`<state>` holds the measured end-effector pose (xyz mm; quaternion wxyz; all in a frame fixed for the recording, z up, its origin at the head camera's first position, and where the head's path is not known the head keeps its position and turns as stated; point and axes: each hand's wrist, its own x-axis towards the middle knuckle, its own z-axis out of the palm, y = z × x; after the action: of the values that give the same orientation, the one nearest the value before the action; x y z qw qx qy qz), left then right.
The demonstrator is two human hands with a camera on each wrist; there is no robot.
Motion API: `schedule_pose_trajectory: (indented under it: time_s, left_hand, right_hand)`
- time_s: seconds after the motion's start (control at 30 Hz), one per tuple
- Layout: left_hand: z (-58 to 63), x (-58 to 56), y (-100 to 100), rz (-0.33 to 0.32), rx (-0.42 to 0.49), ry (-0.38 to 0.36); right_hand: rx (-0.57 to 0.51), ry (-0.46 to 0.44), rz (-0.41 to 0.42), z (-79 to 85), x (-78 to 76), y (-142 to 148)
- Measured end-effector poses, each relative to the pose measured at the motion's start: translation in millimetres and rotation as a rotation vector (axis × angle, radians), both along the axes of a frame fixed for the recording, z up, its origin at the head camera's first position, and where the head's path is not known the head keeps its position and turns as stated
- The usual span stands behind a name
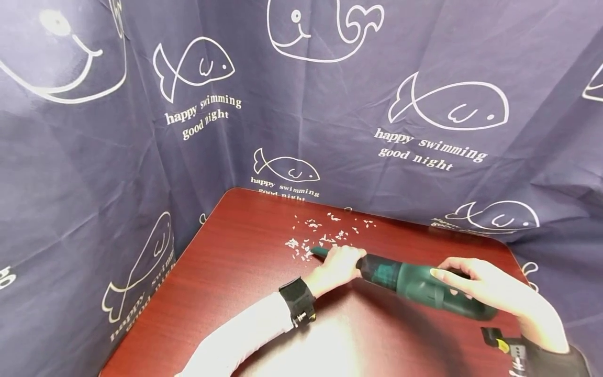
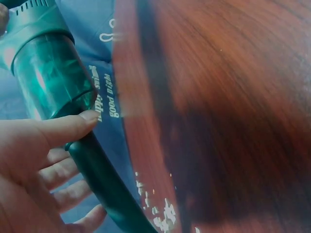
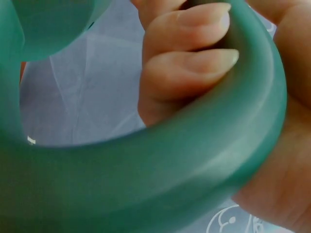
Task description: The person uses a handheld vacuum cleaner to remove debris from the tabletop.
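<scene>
In the head view, the right hand (image 1: 492, 283) is gripping a green handheld vacuum (image 1: 424, 289) at its rear, and the left hand (image 1: 340, 265) is holding the nozzle (image 1: 319, 252) near the front. The vacuum is slanting over the red-brown counter (image 1: 245, 256), its tip reaching the near side of the white scraps (image 1: 292, 243). Plenty of these are lying loose toward the far edge, so most of the work seems to be remaining. A printed curtain (image 1: 348, 120) is hanging just behind that edge; the left hand is covering part of the nozzle.

In the left wrist view, the thumb and fingers are closing around the nozzle just below the see-through chamber (image 2: 53, 73). I cannot tell whether any scraps are sitting inside. A dark shadow is falling across the counter, and the nozzle's tip is running out of frame.

In the right wrist view, fingers are wrapping around the looped handle (image 3: 209, 145), which is filling much of the picture and blocking the counter.
</scene>
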<state>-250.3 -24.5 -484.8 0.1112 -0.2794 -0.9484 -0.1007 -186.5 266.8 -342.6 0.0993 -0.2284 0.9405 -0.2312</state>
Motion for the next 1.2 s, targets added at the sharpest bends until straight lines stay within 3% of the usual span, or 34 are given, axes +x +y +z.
schedule_pose_trajectory:
  time_s: [0.3,0.77,1.2]
  left_hand:
    - [3.8,-4.0,-2.1,-0.014,0.003,-0.018]
    - [-2.2,6.8,-0.6,-0.024,-0.001,-0.034]
    - [1.4,1.0,-1.3,-0.003,-0.008,-0.058]
  right_hand:
    - [-0.01,-0.02,-0.005,-0.5,-2.1,-0.7]
    - [-0.03,-0.036,0.018,-8.7,2.2,5.5]
    - [-0.033,-0.01,0.007,-11.3,-0.1,5.0]
